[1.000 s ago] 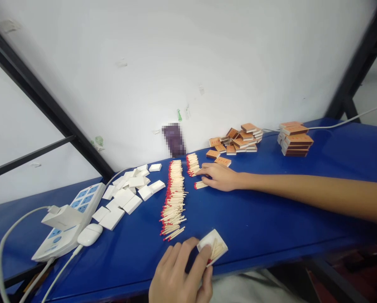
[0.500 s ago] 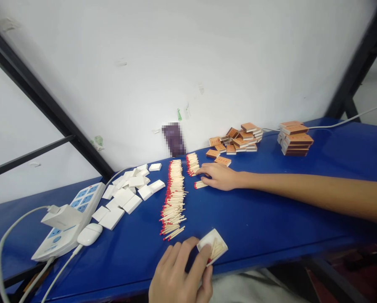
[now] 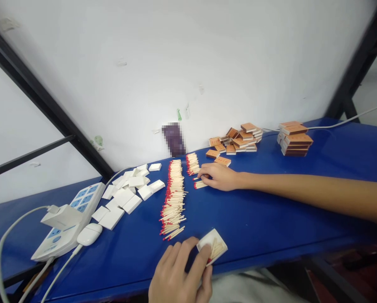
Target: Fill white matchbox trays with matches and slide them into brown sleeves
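Matches with red heads (image 3: 175,198) lie in a long row down the middle of a blue tabletop (image 3: 254,214), their heads toward the left, as a person works with both bare hands. The left hand (image 3: 179,271), at the near edge, grips a white matchbox tray (image 3: 212,235) between its digits, a few loose matchsticks (image 3: 217,248) lying inside. The right hand (image 3: 220,176) stretches in from the right, its fingers bent and close together over matches just below a shorter row (image 3: 193,163); whether a match is pinched there cannot be told. A small batch (image 3: 201,184) lies partly beneath that hand. Left of the long row, more white trays (image 3: 125,196) sit in a loose heap beside a power strip (image 3: 89,204) bearing a plugged-in charger (image 3: 62,216) and a white charging case (image 3: 90,234) on a cable. Orange matchboxes (image 3: 241,142) are piled beyond the right hand near the white wall (image 3: 238,63), with a neater stack (image 3: 295,139) farther right. A purple item (image 3: 175,141) behind the rows is pixelated past recognition.
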`<state>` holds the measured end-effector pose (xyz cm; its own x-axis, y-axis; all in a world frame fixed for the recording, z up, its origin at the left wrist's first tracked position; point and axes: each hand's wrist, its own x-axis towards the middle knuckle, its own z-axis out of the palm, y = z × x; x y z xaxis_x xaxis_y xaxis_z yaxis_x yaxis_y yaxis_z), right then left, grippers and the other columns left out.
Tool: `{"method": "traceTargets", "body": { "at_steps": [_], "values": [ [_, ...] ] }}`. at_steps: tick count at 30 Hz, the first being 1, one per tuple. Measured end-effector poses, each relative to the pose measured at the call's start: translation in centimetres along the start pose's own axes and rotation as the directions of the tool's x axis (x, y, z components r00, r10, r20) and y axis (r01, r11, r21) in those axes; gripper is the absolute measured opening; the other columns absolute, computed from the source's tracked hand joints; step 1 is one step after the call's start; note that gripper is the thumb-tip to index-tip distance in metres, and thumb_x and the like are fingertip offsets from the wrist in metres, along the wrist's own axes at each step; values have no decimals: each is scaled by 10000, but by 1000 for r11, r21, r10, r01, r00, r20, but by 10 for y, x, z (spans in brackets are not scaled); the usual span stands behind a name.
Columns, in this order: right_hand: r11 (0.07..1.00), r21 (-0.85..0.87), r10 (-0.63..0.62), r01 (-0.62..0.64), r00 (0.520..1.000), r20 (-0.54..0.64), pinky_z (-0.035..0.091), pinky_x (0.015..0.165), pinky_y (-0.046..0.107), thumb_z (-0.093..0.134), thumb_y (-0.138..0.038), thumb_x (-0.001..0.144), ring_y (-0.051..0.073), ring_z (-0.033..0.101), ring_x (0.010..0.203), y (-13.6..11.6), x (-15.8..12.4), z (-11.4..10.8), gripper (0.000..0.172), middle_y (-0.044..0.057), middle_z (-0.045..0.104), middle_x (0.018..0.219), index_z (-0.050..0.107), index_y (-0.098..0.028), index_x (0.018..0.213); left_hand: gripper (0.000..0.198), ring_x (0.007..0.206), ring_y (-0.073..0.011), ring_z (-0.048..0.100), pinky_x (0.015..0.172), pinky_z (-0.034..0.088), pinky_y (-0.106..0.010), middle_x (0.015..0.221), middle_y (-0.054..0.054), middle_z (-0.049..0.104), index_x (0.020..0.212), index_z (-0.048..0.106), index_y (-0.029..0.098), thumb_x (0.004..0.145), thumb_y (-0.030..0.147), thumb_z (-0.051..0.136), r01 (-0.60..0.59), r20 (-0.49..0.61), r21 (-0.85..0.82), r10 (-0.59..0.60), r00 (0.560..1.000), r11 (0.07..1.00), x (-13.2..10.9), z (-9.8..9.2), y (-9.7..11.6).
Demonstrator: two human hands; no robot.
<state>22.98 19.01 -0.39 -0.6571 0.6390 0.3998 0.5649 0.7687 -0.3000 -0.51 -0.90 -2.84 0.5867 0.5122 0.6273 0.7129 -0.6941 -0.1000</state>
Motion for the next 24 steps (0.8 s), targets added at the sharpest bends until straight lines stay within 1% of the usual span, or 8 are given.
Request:
{"method": "traceTargets", "body": {
  "at_steps": [6,10,14,24],
  "values": [
    [998,45,-39,39,999,-9,409,688,275,526,-109,852,165,580,737,3,0,1,154,58,661,840,676,-143,841,280,788,-224,676,686,557,-335,1053,-100,689,1154,661,220,897,170,562,-1,-13,14,1,1000,1000,-1,2,0],
    [996,71,-53,53,999,-9,422,695,285,526,-101,843,170,584,735,2,0,0,155,67,668,844,676,-140,841,283,795,-219,679,696,558,-327,1048,-99,690,1156,659,220,897,162,560,0,-6,21,0,1000,1000,1,0,0],
    [995,89,-49,49,999,-3,430,702,287,530,-90,830,172,589,741,1,0,0,159,69,676,856,679,-146,837,284,786,-227,673,672,557,-339,1047,-105,687,1159,656,214,898,156,558,-5,0,10,5,1000,1000,1,0,0],
    [993,105,-46,45,999,7,408,670,270,546,-92,818,159,579,719,2,0,0,132,56,665,842,667,-144,823,294,800,-230,673,691,559,-345,1060,-100,686,1174,652,221,900,159,563,-2,9,14,2,1000,1000,-1,1,-1]
  ]
}}
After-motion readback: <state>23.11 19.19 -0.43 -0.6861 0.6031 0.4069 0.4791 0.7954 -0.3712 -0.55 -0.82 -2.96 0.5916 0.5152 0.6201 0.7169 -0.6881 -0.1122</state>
